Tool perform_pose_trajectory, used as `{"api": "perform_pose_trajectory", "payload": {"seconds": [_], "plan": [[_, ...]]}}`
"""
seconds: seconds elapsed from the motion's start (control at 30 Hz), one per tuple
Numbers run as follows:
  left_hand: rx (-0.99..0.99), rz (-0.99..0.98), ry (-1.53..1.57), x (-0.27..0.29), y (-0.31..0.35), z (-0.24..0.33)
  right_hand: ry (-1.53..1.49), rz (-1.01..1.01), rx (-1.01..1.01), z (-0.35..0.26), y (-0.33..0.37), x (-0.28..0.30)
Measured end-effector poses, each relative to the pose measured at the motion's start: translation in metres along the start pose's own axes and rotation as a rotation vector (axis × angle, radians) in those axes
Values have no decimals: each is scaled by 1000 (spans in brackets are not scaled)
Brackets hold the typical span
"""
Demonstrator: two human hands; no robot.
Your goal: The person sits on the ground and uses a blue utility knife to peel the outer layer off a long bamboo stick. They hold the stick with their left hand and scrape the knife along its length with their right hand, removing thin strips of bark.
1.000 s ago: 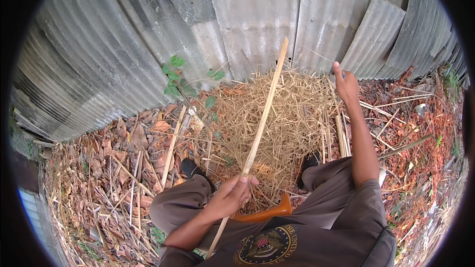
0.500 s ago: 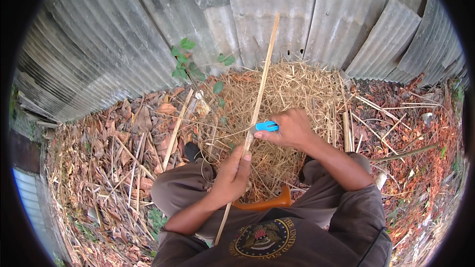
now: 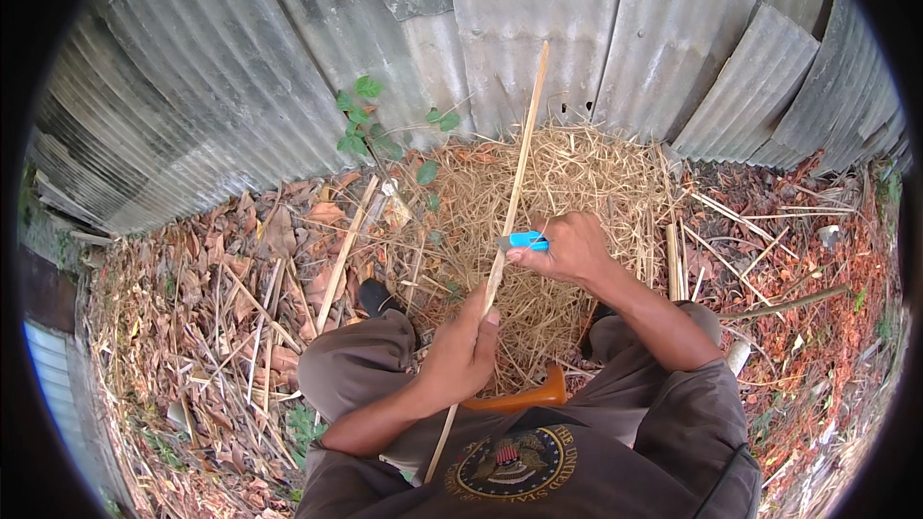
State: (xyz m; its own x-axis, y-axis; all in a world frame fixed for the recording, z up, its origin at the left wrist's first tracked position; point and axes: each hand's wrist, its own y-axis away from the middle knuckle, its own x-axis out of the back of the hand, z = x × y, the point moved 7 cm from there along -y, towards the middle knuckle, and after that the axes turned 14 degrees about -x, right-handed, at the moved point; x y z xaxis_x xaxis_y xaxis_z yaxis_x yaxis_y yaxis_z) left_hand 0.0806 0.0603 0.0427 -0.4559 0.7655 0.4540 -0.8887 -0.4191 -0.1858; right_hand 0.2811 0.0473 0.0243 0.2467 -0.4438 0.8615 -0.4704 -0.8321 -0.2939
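Note:
A long, pale bamboo strip [image 3: 528, 144] runs from my lap up toward the metal sheets, tilted slightly to the right at its far end. Around its lower part my left hand [image 3: 460, 356] is closed, thumb along the strip. My right hand [image 3: 575, 248] grips a knife with a bright blue handle [image 3: 529, 241]. Its short grey blade lies against the strip, just beyond my left hand. Under my hands spreads a heap of thin tan shavings [image 3: 586, 183]. Between my legs rests a curved orange-brown object [image 3: 524, 398], partly hidden by my clothes.
Corrugated metal sheets [image 3: 538, 29] form a wall ahead. A green-leaved plant [image 3: 358, 125] grows at its foot. Dry leaves [image 3: 279, 231] and loose bamboo strips [image 3: 348, 255] cover the ground on the left; more sticks [image 3: 740, 216] lie on the right. My dark shoe [image 3: 379, 298] shows beside the heap.
Both hands have shifted a little to the right with the strip. The thin curled shaving that hung at the blade on the left no longer shows. The grips are unchanged.

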Motion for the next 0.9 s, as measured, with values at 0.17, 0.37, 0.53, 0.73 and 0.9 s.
{"api": "perform_pose_trajectory", "payload": {"seconds": [0.17,0.37,0.53,0.73,0.9], "plan": [[-77,-50,-15,-12,7,1,100,79,-60,37,-25,15],[-11,-146,27,-22,19,11,103,99,-312,90,-51,30],[-41,-237,32,-33,28,10,234,253,-354,140,-60,57],[-105,-445,63,-44,47,30,-20,334,-1068,289,-37,121],[144,-139,534,-24,20,-15,-60,281,-864,217,-39,103]]}}
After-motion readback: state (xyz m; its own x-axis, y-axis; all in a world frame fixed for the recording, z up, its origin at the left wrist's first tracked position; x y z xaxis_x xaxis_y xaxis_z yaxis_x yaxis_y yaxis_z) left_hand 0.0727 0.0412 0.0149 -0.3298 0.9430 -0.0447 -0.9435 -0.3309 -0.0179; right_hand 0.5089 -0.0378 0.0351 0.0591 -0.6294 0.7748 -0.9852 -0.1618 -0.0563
